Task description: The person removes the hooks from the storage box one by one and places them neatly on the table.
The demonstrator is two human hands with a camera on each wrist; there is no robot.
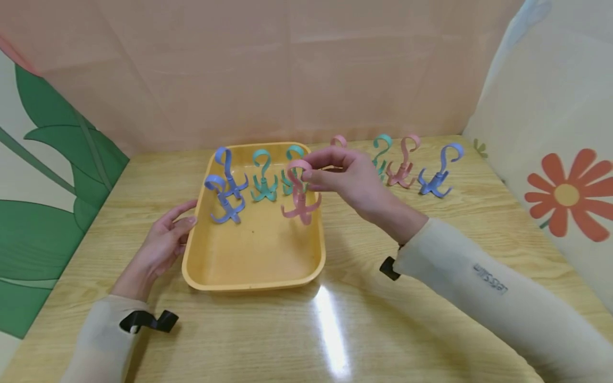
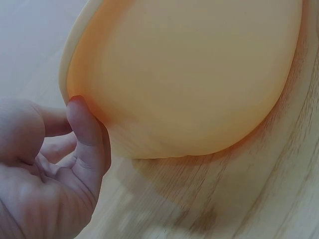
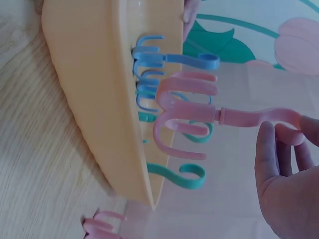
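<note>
My right hand (image 1: 351,178) pinches a pink four-pronged hook (image 3: 189,112) by its curled top, thumb and fingers around the curve. The hook hangs over the right side of a yellow tray (image 1: 254,284), prongs down. Inside the tray stand two blue hooks (image 1: 229,207) at the left and two green hooks (image 1: 264,186) towards the back, one partly hidden behind the pink one. At the tray's left wall, my left hand (image 1: 163,242) grips the rim between thumb and fingers, as the left wrist view shows close up (image 2: 84,119).
Right of the tray on the wooden table (image 1: 383,319) stand more hooks: a green one (image 1: 382,146), a pink one (image 1: 402,170) and a blue one (image 1: 438,178). Another pink hook (image 1: 338,141) is mostly hidden behind my right hand. A pink cloth backdrop (image 1: 239,69) rises behind.
</note>
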